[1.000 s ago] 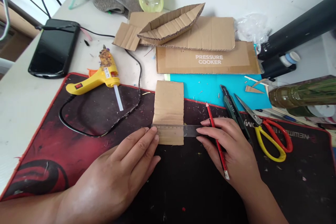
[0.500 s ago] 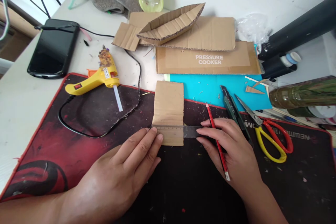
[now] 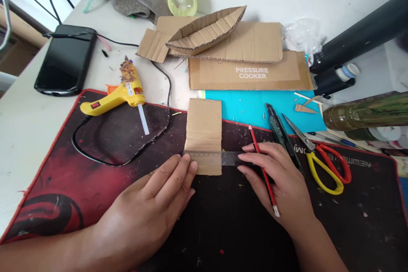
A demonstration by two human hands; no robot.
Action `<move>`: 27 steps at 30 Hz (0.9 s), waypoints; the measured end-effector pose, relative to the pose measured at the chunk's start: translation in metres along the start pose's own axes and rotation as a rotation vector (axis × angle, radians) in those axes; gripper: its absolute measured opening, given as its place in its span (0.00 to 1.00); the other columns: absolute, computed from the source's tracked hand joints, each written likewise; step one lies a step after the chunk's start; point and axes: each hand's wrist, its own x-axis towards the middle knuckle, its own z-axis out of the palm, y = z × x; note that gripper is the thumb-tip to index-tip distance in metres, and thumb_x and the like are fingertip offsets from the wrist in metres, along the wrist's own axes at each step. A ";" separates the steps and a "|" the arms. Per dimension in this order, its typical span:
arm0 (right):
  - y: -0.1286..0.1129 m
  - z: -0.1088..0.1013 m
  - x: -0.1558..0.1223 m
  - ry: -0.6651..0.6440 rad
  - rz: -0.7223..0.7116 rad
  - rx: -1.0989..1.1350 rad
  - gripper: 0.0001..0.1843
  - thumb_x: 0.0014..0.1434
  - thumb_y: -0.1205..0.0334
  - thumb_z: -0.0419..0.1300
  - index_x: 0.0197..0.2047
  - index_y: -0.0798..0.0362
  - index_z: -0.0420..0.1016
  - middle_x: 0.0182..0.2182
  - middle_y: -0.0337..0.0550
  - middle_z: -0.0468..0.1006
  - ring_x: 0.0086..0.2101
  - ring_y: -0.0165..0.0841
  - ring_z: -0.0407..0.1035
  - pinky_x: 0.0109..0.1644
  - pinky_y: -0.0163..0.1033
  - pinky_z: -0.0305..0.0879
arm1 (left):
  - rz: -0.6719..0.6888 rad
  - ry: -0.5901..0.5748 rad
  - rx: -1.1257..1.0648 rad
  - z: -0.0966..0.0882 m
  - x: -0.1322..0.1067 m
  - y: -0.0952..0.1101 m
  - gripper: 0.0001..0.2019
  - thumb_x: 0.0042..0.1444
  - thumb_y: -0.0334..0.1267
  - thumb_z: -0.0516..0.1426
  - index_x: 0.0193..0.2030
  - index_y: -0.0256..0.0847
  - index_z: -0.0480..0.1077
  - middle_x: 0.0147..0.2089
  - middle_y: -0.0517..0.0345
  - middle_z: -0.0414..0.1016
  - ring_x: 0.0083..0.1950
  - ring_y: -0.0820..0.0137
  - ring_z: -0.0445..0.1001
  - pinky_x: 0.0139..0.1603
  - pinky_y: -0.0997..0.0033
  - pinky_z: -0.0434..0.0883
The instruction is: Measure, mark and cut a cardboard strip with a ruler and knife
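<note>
The card (image 3: pixel 204 121) lies flat at the scene's centre on the dark mat (image 3: pixel 232 225), its far end reaching past the mat's red edge and over the left part of the blue sheet (image 3: pixel 251 104). The clear ruler (image 3: pixel 208 157) spans the card crosswise close to its near end and projects beyond its right edge. The left hand (image 3: pixel 146 210) is not closed; its extended fingertips press on the ruler's left end and hide the card's near left corner. The right hand (image 3: pixel 279 182) pinches the ruler's right end between fingers and thumb and also carries the red pencil (image 3: pixel 267 182) slantwise, point far, eraser near. Just beyond the right hand, the knife (image 3: pixel 280 131) lies across the edge of the blue sheet, with the scissors (image 3: pixel 325 174) beside it on the right. To the left of the card, the glue gun (image 3: pixel 111 98) rests across the mat's far edge; its cable (image 3: pixel 119 164) loops between gun and left hand. The phone (image 3: pixel 65 61) lies farther left. At the far side, the boxboard (image 3: pixel 219 74) marked "PRESSURE COOKER" lies beneath other cardboard, topped by a boat-shaped piece (image 3: pixel 207 34). A bottle (image 3: pixel 360 112) lies at the far right.
</note>
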 end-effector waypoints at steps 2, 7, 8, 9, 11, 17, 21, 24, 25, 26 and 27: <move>0.000 0.001 0.000 0.018 0.003 0.005 0.12 0.71 0.68 0.68 0.55 0.45 0.82 0.49 0.48 0.86 0.49 0.44 0.82 0.54 0.53 0.81 | -0.010 -0.005 -0.002 0.000 0.000 0.001 0.20 0.77 0.31 0.52 0.69 0.24 0.71 0.66 0.40 0.83 0.66 0.53 0.81 0.62 0.56 0.82; -0.005 0.001 -0.001 0.137 0.020 0.048 0.14 0.71 0.72 0.66 0.54 0.45 0.82 0.49 0.49 0.87 0.49 0.44 0.83 0.54 0.55 0.82 | -0.006 0.005 0.012 0.000 -0.001 0.003 0.19 0.76 0.29 0.52 0.68 0.24 0.72 0.65 0.41 0.84 0.65 0.52 0.83 0.60 0.57 0.83; -0.008 0.000 0.000 0.163 0.025 0.061 0.14 0.71 0.73 0.66 0.54 0.45 0.83 0.49 0.49 0.88 0.48 0.44 0.83 0.54 0.55 0.82 | -0.008 0.010 0.012 0.000 0.000 0.003 0.19 0.76 0.30 0.53 0.68 0.24 0.73 0.65 0.40 0.84 0.65 0.52 0.83 0.60 0.57 0.82; -0.011 -0.001 0.000 0.187 0.036 0.077 0.15 0.71 0.73 0.65 0.54 0.45 0.84 0.49 0.48 0.88 0.48 0.44 0.84 0.54 0.56 0.83 | -0.012 0.012 0.012 0.000 0.000 0.003 0.19 0.76 0.30 0.53 0.68 0.24 0.73 0.65 0.40 0.84 0.65 0.52 0.82 0.60 0.57 0.82; -0.019 -0.003 0.000 0.220 0.075 0.116 0.15 0.73 0.72 0.64 0.54 0.44 0.85 0.49 0.47 0.90 0.49 0.45 0.85 0.54 0.56 0.83 | -0.014 0.012 0.011 0.001 0.000 0.002 0.19 0.76 0.30 0.53 0.68 0.24 0.74 0.64 0.38 0.84 0.65 0.53 0.82 0.61 0.57 0.82; -0.040 -0.003 0.011 0.209 0.227 0.418 0.12 0.79 0.59 0.62 0.59 0.45 0.86 0.42 0.43 0.92 0.43 0.41 0.88 0.48 0.48 0.87 | -0.003 0.010 -0.001 0.003 -0.004 -0.001 0.20 0.76 0.31 0.54 0.68 0.28 0.76 0.65 0.39 0.83 0.67 0.55 0.80 0.61 0.61 0.80; -0.046 0.010 0.026 0.237 0.286 0.695 0.15 0.80 0.52 0.60 0.53 0.47 0.88 0.34 0.41 0.90 0.35 0.36 0.85 0.42 0.44 0.84 | 0.004 0.010 0.000 0.003 -0.005 -0.002 0.19 0.75 0.30 0.53 0.66 0.28 0.78 0.65 0.38 0.83 0.66 0.54 0.80 0.60 0.61 0.80; -0.046 0.023 0.037 0.241 0.341 0.841 0.18 0.79 0.48 0.61 0.45 0.48 0.89 0.26 0.39 0.84 0.28 0.33 0.79 0.36 0.40 0.79 | 0.006 0.019 0.022 0.004 -0.005 -0.002 0.19 0.76 0.29 0.52 0.65 0.29 0.78 0.64 0.39 0.84 0.65 0.54 0.80 0.57 0.61 0.81; -0.046 0.028 0.040 0.243 0.362 0.861 0.20 0.79 0.47 0.61 0.43 0.49 0.88 0.24 0.38 0.82 0.26 0.32 0.77 0.34 0.40 0.77 | 0.011 0.021 0.027 0.004 -0.005 -0.001 0.19 0.76 0.29 0.51 0.65 0.29 0.79 0.64 0.39 0.84 0.65 0.54 0.81 0.56 0.61 0.82; -0.047 0.032 0.043 0.245 0.384 0.877 0.21 0.78 0.45 0.62 0.41 0.49 0.88 0.22 0.37 0.80 0.24 0.32 0.75 0.33 0.40 0.75 | 0.014 0.022 0.029 0.004 -0.005 -0.001 0.19 0.76 0.29 0.51 0.65 0.29 0.79 0.64 0.40 0.84 0.64 0.54 0.81 0.56 0.61 0.83; -0.047 0.035 0.045 0.248 0.406 0.888 0.22 0.78 0.44 0.62 0.39 0.49 0.87 0.21 0.36 0.77 0.23 0.31 0.72 0.32 0.39 0.73 | 0.015 0.021 0.028 0.004 -0.004 -0.001 0.19 0.76 0.29 0.51 0.64 0.29 0.79 0.64 0.40 0.84 0.64 0.54 0.81 0.55 0.60 0.83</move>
